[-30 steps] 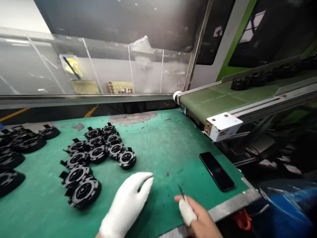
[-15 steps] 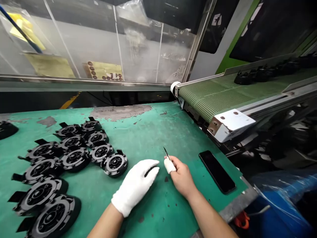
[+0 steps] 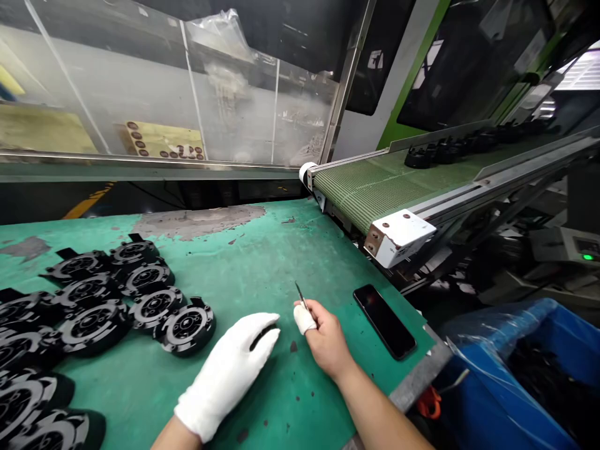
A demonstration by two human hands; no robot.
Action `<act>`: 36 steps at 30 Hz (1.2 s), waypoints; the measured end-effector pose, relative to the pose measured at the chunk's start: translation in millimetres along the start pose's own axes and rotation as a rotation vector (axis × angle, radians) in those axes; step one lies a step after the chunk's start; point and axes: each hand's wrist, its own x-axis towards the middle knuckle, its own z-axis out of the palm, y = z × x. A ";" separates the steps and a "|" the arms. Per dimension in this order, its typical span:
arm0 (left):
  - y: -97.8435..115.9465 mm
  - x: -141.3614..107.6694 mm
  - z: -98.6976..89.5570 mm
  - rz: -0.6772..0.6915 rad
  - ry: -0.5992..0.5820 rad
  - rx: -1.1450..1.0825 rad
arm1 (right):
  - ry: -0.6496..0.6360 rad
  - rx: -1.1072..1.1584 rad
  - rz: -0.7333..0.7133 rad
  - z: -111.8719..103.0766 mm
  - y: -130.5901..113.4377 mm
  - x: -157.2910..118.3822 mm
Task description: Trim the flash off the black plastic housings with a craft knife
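Observation:
My left hand [image 3: 229, 373], in a white glove, rests over the green table with its thumb and fingers apart and nothing between them. To its right, my right hand [image 3: 325, 337] is closed on a small, thin knife [image 3: 300, 295], its dark pointed blade slanting up and away. A white wrap [image 3: 304, 319] covers the right thumb. Left of my gloved hand, several round black parts with grey rings and tabs stand in close rows; the nearest black part [image 3: 187, 327] is just beyond the glove and apart from it.
A black phone [image 3: 384, 321] lies right of my right hand. Beyond the table's far right edge, a green conveyor belt [image 3: 360, 187] carries several black parts [image 3: 419, 156]. A plastic-lined blue bin [image 3: 497, 400] holding dark pieces stands at the lower right. Orange handles [image 3: 429, 402] show beside the table edge.
The view has swung to the right, so the table, parts and conveyor appear further left and more of the blue bin shows. Both hands keep nearly the same pose.

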 end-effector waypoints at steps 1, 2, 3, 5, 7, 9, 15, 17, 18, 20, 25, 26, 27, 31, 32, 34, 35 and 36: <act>0.0 -0.2 0.3 0.005 0.001 0.000 | -0.023 -0.013 -0.002 -0.1 0.0 0.4; -0.2 -0.4 0.8 0.013 0.002 0.000 | -0.047 -0.027 -0.006 -0.2 -0.2 1.0; -0.4 -0.5 1.2 0.023 0.004 -0.001 | -0.070 -0.040 -0.010 -0.3 -0.4 1.4; -0.6 -1.2 1.8 0.041 0.002 -0.001 | -0.102 -0.061 -0.015 -1.0 -1.0 1.8; 0.2 -2.2 1.8 0.055 -0.006 0.005 | -0.120 -0.070 -0.012 -1.9 -1.0 1.4; 1.6 -3.2 1.7 0.066 -0.016 0.014 | -0.133 -0.070 -0.003 -2.7 0.2 0.6; 5.5 -4.8 1.6 0.050 -0.017 0.022 | -0.161 -0.068 0.037 -2.4 5.7 -0.3; 6.0 -5.5 1.3 0.050 -0.017 0.023 | -0.162 -0.074 0.042 -2.7 5.6 -0.5; 6.1 -5.9 1.1 0.051 -0.019 0.024 | -0.163 -0.076 0.043 -3.0 5.2 -0.5; 5.7 -6.4 0.9 0.053 -0.023 0.028 | -0.163 -0.077 0.043 -3.5 4.1 -0.3; 4.5 -5.6 1.3 0.059 -0.029 0.029 | -0.167 -0.069 0.042 -4.1 1.9 0.6; 4.4 -5.3 1.4 0.060 -0.030 0.029 | -0.168 -0.069 0.042 -4.2 1.6 0.7; 4.5 -5.1 1.5 0.061 -0.030 0.029 | -0.168 -0.069 0.043 -4.3 1.2 0.7; 4.4 -5.3 1.9 0.066 -0.027 0.026 | -0.170 -0.071 0.041 -4.9 0.4 0.5; 4.2 -5.6 2.1 0.067 -0.026 0.025 | -0.170 -0.071 0.041 -4.9 0.4 0.5; 3.7 -6.0 2.3 0.069 -0.026 0.024 | -0.169 -0.073 0.041 -4.9 1.0 0.5; 3.5 -6.2 2.4 0.071 -0.026 0.023 | -0.169 -0.074 0.040 -4.8 1.4 0.6; 3.2 -6.3 2.5 0.072 -0.026 0.023 | -0.167 -0.076 0.040 -4.7 1.9 0.6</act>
